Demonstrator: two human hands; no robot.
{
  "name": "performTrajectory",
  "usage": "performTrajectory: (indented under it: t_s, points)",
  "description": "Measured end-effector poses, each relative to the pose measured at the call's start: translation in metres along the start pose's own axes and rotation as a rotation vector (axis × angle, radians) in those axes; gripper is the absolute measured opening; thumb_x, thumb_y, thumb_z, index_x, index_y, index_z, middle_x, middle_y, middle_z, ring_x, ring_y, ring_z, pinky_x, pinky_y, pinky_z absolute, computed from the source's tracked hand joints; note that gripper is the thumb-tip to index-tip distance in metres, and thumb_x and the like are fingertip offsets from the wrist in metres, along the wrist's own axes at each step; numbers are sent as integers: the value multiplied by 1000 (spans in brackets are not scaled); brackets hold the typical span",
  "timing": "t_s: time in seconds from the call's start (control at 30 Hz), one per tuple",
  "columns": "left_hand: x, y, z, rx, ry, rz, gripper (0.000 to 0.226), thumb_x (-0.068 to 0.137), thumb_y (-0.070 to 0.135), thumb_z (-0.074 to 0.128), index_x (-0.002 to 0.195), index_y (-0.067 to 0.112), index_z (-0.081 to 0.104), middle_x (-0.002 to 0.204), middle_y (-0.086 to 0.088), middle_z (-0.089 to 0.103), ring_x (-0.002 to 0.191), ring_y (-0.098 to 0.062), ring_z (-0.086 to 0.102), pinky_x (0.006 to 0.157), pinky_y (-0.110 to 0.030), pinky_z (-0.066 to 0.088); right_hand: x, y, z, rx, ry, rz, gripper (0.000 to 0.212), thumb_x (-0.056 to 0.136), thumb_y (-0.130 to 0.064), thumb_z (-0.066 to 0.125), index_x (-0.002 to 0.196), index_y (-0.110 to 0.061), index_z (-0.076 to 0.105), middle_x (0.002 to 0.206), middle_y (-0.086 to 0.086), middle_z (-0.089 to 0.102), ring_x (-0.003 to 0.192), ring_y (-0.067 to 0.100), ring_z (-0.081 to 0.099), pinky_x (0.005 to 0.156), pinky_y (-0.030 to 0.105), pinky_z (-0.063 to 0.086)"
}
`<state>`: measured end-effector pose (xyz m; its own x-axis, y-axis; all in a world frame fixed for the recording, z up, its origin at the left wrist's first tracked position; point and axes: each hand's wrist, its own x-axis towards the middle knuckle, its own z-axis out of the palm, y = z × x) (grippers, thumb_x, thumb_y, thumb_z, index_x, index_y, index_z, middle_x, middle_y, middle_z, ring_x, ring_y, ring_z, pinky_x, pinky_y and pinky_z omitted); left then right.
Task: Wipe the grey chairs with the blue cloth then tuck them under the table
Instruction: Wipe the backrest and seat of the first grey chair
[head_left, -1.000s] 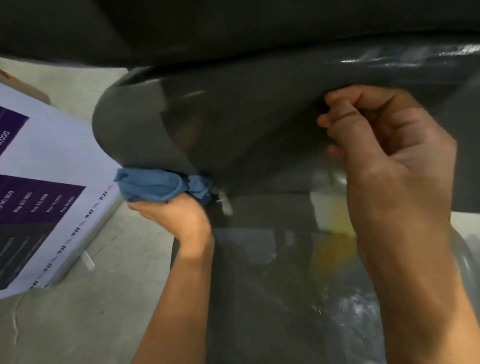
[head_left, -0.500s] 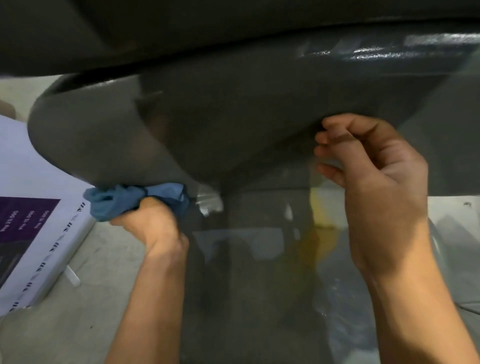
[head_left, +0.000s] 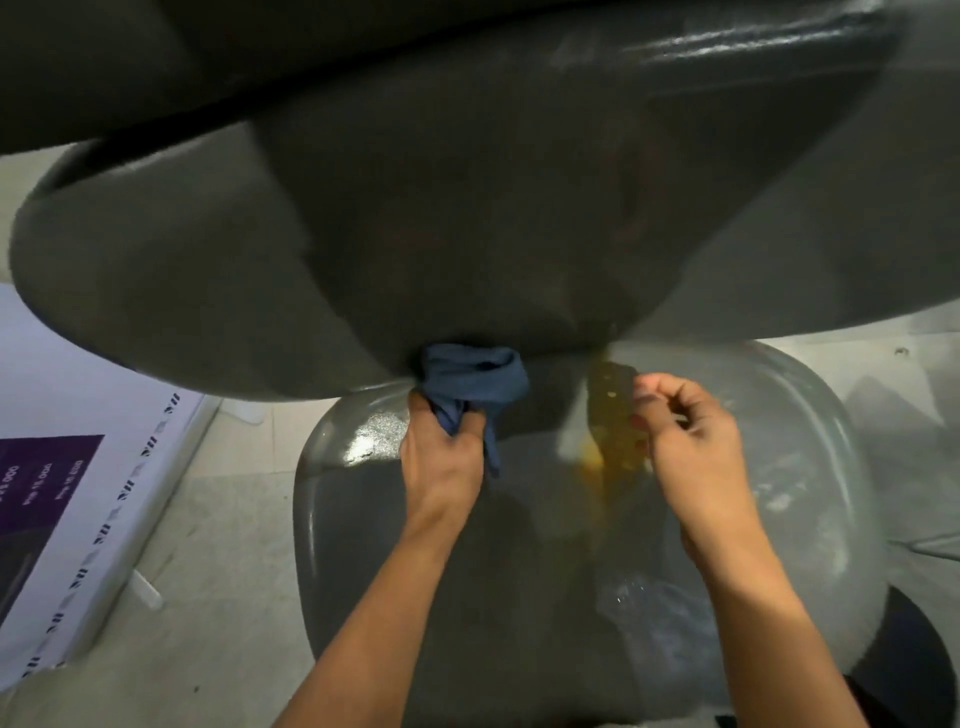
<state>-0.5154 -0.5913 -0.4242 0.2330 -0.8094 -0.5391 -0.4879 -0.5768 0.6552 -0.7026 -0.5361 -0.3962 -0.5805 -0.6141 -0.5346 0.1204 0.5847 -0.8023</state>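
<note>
A grey chair fills the view: its curved backrest (head_left: 363, 223) arches across the top and its glossy seat (head_left: 779, 467) lies below. My left hand (head_left: 441, 457) grips the bunched blue cloth (head_left: 472, 379) and presses it against the lower edge of the backrest where it meets the seat. My right hand (head_left: 691, 436) hovers just above the seat to the right of the cloth, off the chair, with fingers loosely curled and holding nothing. A yellowish reflection (head_left: 613, 415) shows on the seat beside that hand.
A white board with a purple panel (head_left: 67, 467) lies on the pale tiled floor (head_left: 208, 571) to the left of the chair. A dark surface (head_left: 156, 57) spans the top of the view above the backrest.
My left hand slid the cloth from the backrest's left side to its lower middle. My right hand let go of the backrest's edge and dropped toward the seat. The view pulled back.
</note>
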Motion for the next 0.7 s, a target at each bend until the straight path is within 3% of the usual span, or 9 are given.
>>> performTrajectory:
  t_s: [0.1, 0.2, 0.27, 0.33, 0.43, 0.53, 0.7]
  points:
    - [6, -5, -6, 171, -149, 43, 22, 93, 19, 69, 109, 19, 53, 91, 4, 65, 92, -24, 62, 78, -34, 45, -6, 28, 1, -78, -4, 20, 11, 97, -13, 62, 99, -21, 69, 84, -11, 70, 74, 4, 61, 79, 29, 48]
    - [25, -15, -11, 280, -260, -9, 20, 95, 23, 68, 109, 23, 54, 104, -7, 70, 104, -33, 65, 81, -34, 47, -11, 43, -10, -138, 27, 34, 11, 97, -13, 63, 100, -22, 69, 87, -6, 71, 76, 10, 64, 77, 26, 50]
    - [33, -21, -18, 453, -238, -5, 31, 96, 33, 66, 123, 21, 55, 125, -13, 64, 118, -38, 59, 93, -40, 47, -14, 51, -27, -155, 68, 47, 14, 97, -13, 63, 96, -26, 67, 88, -6, 70, 79, 9, 64, 80, 26, 50]
    - [30, -23, -26, 709, -157, 66, 54, 97, 41, 63, 143, 19, 46, 145, -16, 48, 131, -42, 46, 104, -49, 41, -15, 62, -48, -248, 142, 52, 13, 97, -15, 62, 105, -24, 68, 104, 0, 69, 94, 14, 65, 92, 30, 49]
    - [15, -26, -30, 823, -7, 375, 65, 95, 38, 66, 150, 13, 42, 152, -19, 37, 132, -47, 40, 103, -58, 40, -20, 81, -77, -433, 269, 83, 26, 96, -16, 62, 121, -19, 66, 132, 11, 53, 120, 27, 54, 104, 28, 36]
    - [13, -43, -22, 829, 3, 630, 61, 96, 35, 63, 151, 16, 45, 154, -18, 40, 130, -47, 43, 101, -59, 43, -26, 103, -97, -582, 317, 108, 46, 93, -19, 68, 137, -19, 56, 146, 12, 39, 136, 35, 38, 113, 43, 33]
    - [23, -74, 8, 983, -160, 710, 66, 100, 49, 39, 159, 21, 35, 166, -21, 26, 146, -52, 30, 112, -68, 34, -41, 139, -104, -786, 178, 306, 92, 89, -41, 72, 160, -28, 14, 169, 0, -7, 155, 30, -9, 118, 68, 11]
